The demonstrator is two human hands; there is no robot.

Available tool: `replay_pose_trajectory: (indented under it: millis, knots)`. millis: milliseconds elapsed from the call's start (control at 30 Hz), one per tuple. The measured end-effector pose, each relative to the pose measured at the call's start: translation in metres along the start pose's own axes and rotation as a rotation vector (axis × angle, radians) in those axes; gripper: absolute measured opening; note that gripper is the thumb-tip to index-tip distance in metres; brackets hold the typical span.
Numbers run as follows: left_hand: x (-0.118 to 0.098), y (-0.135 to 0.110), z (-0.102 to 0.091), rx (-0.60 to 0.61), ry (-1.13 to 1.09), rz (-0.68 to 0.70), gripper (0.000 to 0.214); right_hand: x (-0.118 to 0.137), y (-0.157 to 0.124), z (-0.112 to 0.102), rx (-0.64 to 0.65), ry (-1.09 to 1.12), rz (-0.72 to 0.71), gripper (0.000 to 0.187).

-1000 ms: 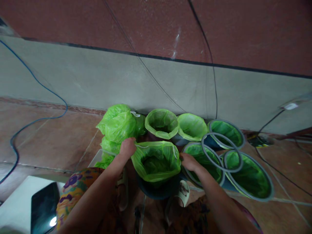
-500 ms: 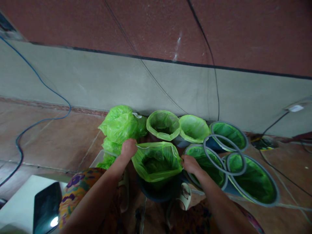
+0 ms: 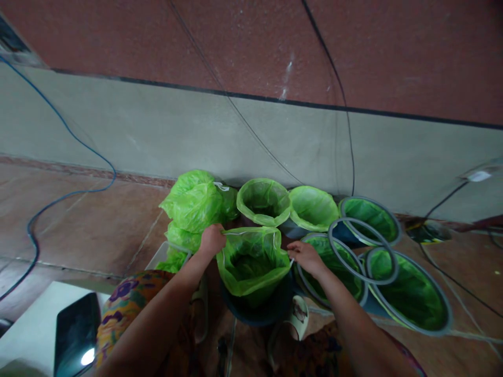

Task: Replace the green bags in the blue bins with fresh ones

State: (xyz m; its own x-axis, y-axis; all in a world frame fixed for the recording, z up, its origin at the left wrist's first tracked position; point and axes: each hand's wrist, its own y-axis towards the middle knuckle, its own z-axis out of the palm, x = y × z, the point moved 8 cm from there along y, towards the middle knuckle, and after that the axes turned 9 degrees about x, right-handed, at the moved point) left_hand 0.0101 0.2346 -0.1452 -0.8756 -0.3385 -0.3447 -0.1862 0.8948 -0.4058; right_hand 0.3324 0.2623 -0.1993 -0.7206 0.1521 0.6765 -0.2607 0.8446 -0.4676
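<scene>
A dark round bin (image 3: 255, 309) stands on the floor in front of me with a bright green plastic bag (image 3: 251, 259) opened over its mouth. My left hand (image 3: 212, 240) is closed on the bag's left rim, near its white drawstring. My right hand (image 3: 304, 256) pinches the bag's right rim, fingers closed on the plastic. The bag's edge hangs loosely over the bin's top. A pile of crumpled green bags (image 3: 192, 204) lies just left of my left hand.
Several other bins lined with green bags (image 3: 264, 201) stand along the wall, some with grey rings (image 3: 359, 251) on top. A white box with a dark phone (image 3: 73, 335) lies at lower left. A blue cable (image 3: 58, 196) and black wires cross floor and wall.
Both hands have shifted slightly up and inward along the bag's rim, pulling its edge tighter across the bin's mouth. The view barely moved.
</scene>
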Motion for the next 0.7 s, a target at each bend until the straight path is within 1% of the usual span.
replay_pose_trajectory:
  millis: [100,167,267,333,433,500,600,633,700]
  knots:
    - [-0.003,0.002,0.01,0.057,-0.126,0.038,0.016,0.006,-0.005,0.002,0.004,0.355,0.02,0.025]
    - [-0.004,0.003,0.016,0.09,-0.225,0.063,0.01,0.016,-0.011,0.002,0.023,0.586,0.004,0.03]
    - [-0.006,0.001,0.026,0.133,-0.4,0.073,0.007,0.041,-0.02,-0.001,0.126,0.916,-0.115,0.036]
    - [-0.008,-0.001,0.031,0.16,-0.527,0.074,0.006,0.057,-0.026,-0.003,0.21,1.062,-0.188,0.037]
    - [-0.016,-0.007,0.035,0.22,-0.715,0.121,0.004,0.07,-0.032,0.004,0.299,1.12,-0.211,0.036]
    - [-0.024,-0.011,0.037,0.289,-0.835,0.17,0.012,0.077,-0.034,0.018,0.391,1.094,-0.2,0.035]
    - [-0.038,-0.018,0.041,0.403,-1.011,0.227,0.026,0.087,-0.037,0.045,0.53,0.998,-0.162,0.035]
    - [-0.042,-0.02,0.042,0.436,-1.066,0.236,0.029,0.089,-0.037,0.054,0.548,0.958,-0.138,0.034]
    - [-0.048,-0.024,0.047,0.493,-1.157,0.236,0.032,0.09,-0.035,0.068,0.531,0.874,-0.07,0.034]
